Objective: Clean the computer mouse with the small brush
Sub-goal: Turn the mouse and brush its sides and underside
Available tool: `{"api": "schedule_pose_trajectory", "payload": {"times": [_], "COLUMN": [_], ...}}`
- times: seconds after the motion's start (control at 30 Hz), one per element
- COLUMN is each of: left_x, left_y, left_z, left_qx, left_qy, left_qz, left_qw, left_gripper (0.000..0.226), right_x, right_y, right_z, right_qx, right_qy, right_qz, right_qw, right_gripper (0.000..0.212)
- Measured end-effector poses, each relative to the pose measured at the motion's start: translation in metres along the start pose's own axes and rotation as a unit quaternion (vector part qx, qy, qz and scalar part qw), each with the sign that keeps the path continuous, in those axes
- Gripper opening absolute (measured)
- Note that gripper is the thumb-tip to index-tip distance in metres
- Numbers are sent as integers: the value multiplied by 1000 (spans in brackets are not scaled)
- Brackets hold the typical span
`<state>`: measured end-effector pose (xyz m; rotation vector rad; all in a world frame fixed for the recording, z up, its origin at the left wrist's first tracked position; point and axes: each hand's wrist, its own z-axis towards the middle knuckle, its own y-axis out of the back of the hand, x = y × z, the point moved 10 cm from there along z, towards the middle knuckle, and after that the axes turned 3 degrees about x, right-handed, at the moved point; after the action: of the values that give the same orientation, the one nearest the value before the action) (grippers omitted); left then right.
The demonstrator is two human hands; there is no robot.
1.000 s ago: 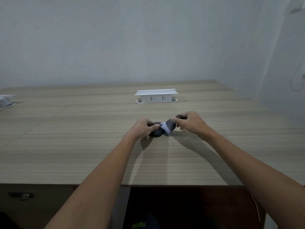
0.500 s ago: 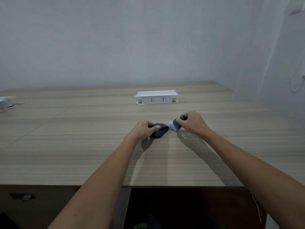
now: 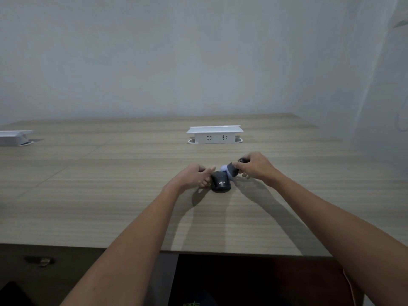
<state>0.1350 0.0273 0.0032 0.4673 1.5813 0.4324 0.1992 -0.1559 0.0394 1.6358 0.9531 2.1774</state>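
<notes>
A black computer mouse [image 3: 221,184] with a small white logo sits on the wooden table [image 3: 110,195], its rear end facing me. My left hand [image 3: 194,177] grips its left side. My right hand [image 3: 256,166] holds a small brush [image 3: 230,170] with a dark body and pale bristles. The bristles touch the far top of the mouse. The brush handle is mostly hidden in my fingers.
A white pop-up socket box [image 3: 215,134] stands on the table behind the hands. Another white box [image 3: 14,138] sits at the far left edge. A drawer lock [image 3: 43,261] shows below the table's front edge. The wall lies close behind and to the right.
The mouse has turned so that its rear faces me. The brush went off to the right of the mouse and has come back onto its far top.
</notes>
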Motion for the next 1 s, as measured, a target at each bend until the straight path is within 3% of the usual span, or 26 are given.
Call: {"api": "schedule_pose_trajectory", "payload": {"times": [0.1,0.2,0.27,0.4,0.5,0.63,0.77,0.9,1.0], "left_x": [2,2,-8,-17,-14,-21,-20,-23,-27], "left_y": [6,23,23,8,-2,-8,-7,-6,-7], "left_z": [1,2,1,11,19,22,26,23,20], "left_qx": [15,-10,1,72,122,158,174,159,151], "left_qy": [-6,-22,-38,-56,-36,-39,-43,-48,-62], "left_qz": [22,131,181,201,194,208,230,291,307], "left_qw": [1000,991,983,975,973,965,956,942,937], "left_gripper": [45,39,53,83,93,85,68,80,74], "right_x": [5,15,27,36,35,52,52,43,45], "right_y": [9,27,32,9,12,26,5,19,16], "right_z": [0,-4,-9,-14,-11,-16,-22,-14,-15], "right_qx": [-12,-54,-54,48,20,-44,61,-28,-16], "right_qy": [22,54,78,92,96,152,153,145,154], "right_qz": [3,22,35,27,-59,-89,-15,-108,-62], "right_qw": [1000,997,995,994,993,983,986,983,986], "right_gripper": [26,24,22,26,22,14,20,15,23]}}
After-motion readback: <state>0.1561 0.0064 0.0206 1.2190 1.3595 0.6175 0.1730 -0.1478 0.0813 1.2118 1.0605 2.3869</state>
